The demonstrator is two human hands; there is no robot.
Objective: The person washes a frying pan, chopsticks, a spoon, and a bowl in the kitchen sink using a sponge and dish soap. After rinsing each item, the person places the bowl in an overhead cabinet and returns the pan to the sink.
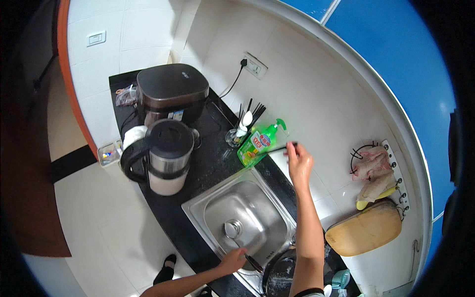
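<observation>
My left hand (234,260) is closed around the dark handle of a metal utensil (254,263), held over the lower part of the stainless steel sink (256,211); its thin shaft points towards the drain. My right hand (299,159) is raised beside the tiled wall, with a thin black stick-like item (277,149) between its fingertips. Just left of that hand stands a green pump bottle of dish soap (258,145). Behind the bottle, a glass jar (233,138) holds black chopsticks and white spoons.
A blender-like appliance (170,159) and a dark rice cooker (172,87) stand on the black counter (207,163). A black pan (282,276) lies by the sink's lower end. A wooden cutting board (365,230) and cloths (374,169) hang from wall hooks.
</observation>
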